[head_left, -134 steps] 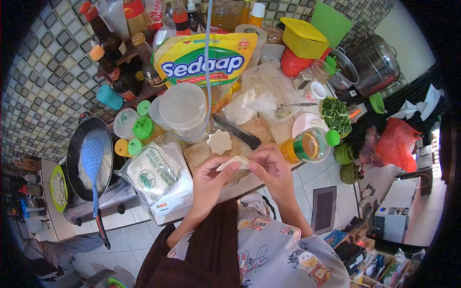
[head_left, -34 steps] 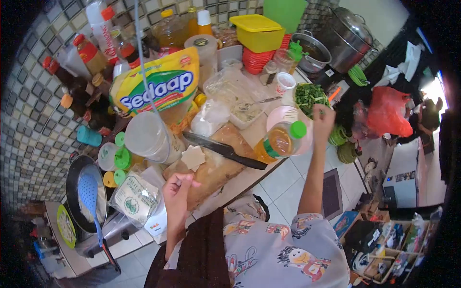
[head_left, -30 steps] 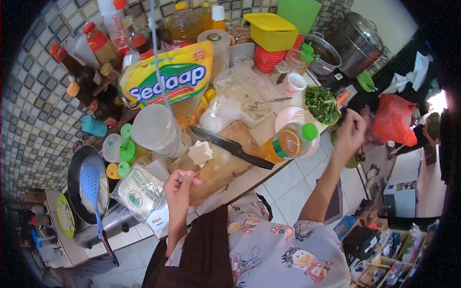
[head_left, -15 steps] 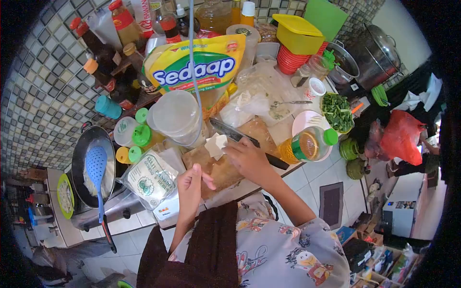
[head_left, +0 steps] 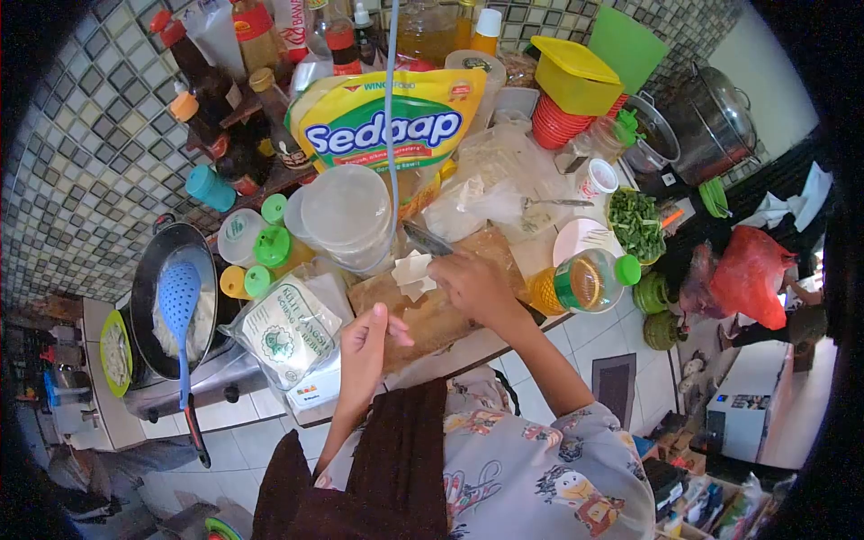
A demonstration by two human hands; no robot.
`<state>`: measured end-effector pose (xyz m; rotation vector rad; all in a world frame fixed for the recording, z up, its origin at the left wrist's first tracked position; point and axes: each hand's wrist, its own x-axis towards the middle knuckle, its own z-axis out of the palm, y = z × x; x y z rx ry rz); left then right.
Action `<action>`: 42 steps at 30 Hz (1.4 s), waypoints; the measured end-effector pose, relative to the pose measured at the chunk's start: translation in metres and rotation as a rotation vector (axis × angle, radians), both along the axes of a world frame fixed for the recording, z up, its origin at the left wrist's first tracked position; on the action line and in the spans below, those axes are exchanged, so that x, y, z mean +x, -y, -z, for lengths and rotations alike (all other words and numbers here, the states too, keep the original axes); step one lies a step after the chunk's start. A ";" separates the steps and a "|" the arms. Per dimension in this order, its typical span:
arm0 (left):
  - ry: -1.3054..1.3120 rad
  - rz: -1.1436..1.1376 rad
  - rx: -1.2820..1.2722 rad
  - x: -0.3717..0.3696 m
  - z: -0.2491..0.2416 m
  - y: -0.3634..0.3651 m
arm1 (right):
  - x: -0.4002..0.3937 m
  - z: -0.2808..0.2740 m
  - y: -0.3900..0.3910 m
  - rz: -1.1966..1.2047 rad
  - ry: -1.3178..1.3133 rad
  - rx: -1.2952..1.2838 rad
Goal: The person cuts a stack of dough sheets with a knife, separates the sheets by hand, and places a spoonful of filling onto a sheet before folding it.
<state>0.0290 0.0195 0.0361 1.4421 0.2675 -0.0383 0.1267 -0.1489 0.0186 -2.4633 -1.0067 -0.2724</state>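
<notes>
Most of the knife (head_left: 427, 238) is covered by the right hand (head_left: 472, 283), and 1 amber jug (head_left: 427, 34) gets cut off up top.

The wrappers (head_left: 413, 274) lie on the board (head_left: 419, 326), the packet (head_left: 286, 333) to its left, the bottle (head_left: 589, 281) to its right.

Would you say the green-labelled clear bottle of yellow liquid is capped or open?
Capped: the clear bottle has its green plastic cap on its mouth.
</notes>
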 end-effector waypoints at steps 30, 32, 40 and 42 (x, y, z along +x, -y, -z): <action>-0.385 0.058 -0.446 0.019 0.001 0.024 | 0.095 -0.001 0.188 0.736 -0.348 0.373; -0.370 0.060 -0.430 0.022 0.006 0.023 | 0.099 -0.009 0.181 0.716 -0.279 0.356; -0.357 0.073 -0.429 0.031 0.012 0.025 | 0.133 0.004 0.144 0.463 -0.392 0.731; -0.365 0.046 -0.405 0.032 0.009 0.026 | 0.139 0.000 0.141 0.419 -0.368 0.705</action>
